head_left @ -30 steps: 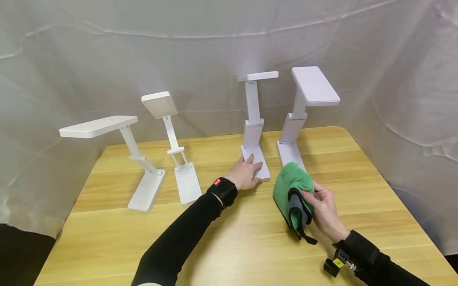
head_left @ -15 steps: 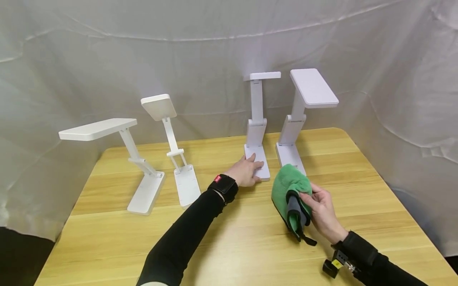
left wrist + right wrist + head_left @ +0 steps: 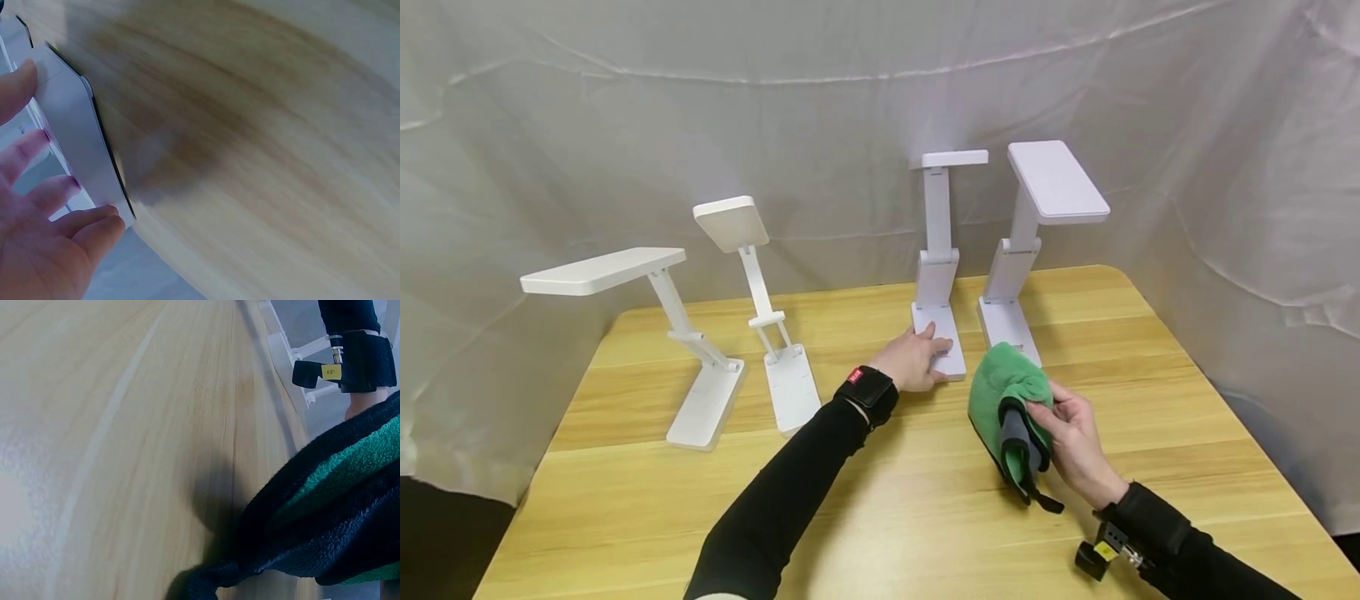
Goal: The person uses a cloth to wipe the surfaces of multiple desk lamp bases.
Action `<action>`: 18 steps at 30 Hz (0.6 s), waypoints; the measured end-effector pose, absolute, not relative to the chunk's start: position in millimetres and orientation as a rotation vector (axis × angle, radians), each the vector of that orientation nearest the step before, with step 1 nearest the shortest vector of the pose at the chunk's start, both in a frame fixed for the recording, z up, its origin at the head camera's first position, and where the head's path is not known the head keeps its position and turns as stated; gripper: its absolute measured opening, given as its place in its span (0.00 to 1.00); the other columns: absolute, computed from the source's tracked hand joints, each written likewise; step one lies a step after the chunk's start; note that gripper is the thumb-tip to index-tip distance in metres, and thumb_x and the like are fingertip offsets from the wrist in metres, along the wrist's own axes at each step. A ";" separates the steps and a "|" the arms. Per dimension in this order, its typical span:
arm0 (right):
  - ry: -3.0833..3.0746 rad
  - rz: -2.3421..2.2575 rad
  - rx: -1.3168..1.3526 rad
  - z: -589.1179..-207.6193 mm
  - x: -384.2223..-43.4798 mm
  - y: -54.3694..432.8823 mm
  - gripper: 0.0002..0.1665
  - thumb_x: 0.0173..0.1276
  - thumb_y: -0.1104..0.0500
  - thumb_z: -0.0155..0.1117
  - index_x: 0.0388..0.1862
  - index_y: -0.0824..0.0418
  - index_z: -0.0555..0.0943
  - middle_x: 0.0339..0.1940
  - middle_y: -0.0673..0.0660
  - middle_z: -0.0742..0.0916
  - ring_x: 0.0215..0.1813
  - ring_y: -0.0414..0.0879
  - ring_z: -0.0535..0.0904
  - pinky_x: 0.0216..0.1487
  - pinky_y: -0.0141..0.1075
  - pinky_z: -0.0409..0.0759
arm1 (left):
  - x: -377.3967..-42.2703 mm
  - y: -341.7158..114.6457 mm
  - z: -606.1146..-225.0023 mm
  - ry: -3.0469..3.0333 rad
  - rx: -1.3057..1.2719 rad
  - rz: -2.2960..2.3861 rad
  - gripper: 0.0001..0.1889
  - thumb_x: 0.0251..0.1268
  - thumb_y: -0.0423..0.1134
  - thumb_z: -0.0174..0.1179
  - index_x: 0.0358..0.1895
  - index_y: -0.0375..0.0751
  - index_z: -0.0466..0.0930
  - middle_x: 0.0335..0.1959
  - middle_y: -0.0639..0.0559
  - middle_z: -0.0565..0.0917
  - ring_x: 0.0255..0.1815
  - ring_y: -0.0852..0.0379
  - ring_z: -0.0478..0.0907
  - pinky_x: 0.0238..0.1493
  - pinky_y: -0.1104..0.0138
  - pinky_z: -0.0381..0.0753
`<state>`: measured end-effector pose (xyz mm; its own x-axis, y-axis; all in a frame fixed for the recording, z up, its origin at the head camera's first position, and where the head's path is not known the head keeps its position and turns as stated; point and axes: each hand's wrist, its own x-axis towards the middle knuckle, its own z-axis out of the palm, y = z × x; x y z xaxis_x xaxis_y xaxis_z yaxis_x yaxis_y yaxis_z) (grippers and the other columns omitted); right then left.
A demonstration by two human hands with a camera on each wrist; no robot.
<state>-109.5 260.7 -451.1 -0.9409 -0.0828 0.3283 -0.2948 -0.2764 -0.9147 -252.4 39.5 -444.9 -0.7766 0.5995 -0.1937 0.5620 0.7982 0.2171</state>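
Observation:
Spread over the base of a white folding desk lamp (image 3: 936,279), my left hand (image 3: 912,358) rests with its fingertips on the base. In the left wrist view its fingers meet the pale lamp base (image 3: 78,125) along one side. My right hand (image 3: 1077,437) pinches a bunched green cloth (image 3: 1009,383) with grey inner side and black edging. The cloth hangs in front of a second white lamp (image 3: 1013,267), overlapping the near end of its base. The right wrist view shows the cloth's dark edge (image 3: 275,544) over the wood; the right hand's fingers are hidden there.
Two more white desk lamps stand on the left: one with a wide tilted head (image 3: 606,269), and one with a smaller head (image 3: 732,223). All stand on a wooden table (image 3: 910,517). A pale grey sheet (image 3: 835,125) hangs behind and around it.
The lamp under my left hand has turned slightly, its upper part shifting a little to the right over the first half second. Both hands keep their hold, almost still.

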 end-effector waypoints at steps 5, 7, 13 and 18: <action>-1.809 2.362 0.480 -450.5 -110.3 259.7 0.30 0.72 0.79 0.46 0.61 0.56 0.81 0.58 0.47 0.88 0.58 0.35 0.83 0.56 0.25 0.82 | -248.4 39.3 -443.1 2.736 0.906 0.210 0.32 0.70 0.52 0.61 0.76 0.55 0.65 0.81 0.36 0.57 0.78 0.34 0.62 0.80 0.51 0.62; -1.810 2.360 0.481 -450.5 -110.5 258.7 0.30 0.72 0.79 0.46 0.61 0.56 0.81 0.58 0.47 0.88 0.58 0.35 0.83 0.57 0.25 0.82 | -246.0 37.6 -443.2 2.743 0.915 0.222 0.32 0.71 0.52 0.59 0.76 0.54 0.65 0.81 0.36 0.57 0.77 0.37 0.64 0.81 0.51 0.60; -1.931 2.155 0.698 -450.4 -108.4 251.3 0.28 0.67 0.83 0.47 0.64 0.71 0.77 0.60 0.46 0.87 0.61 0.35 0.82 0.60 0.24 0.80 | -221.1 7.4 -438.4 2.781 0.866 0.386 0.30 0.78 0.57 0.48 0.77 0.49 0.62 0.81 0.39 0.56 0.80 0.40 0.60 0.82 0.50 0.57; -1.989 1.950 0.911 -446.5 -107.8 236.6 0.29 0.63 0.86 0.48 0.64 0.82 0.71 0.64 0.44 0.84 0.64 0.34 0.80 0.62 0.23 0.79 | -190.5 -46.8 -425.0 2.876 0.710 0.707 0.24 0.78 0.50 0.51 0.69 0.41 0.73 0.71 0.41 0.75 0.71 0.43 0.74 0.74 0.51 0.71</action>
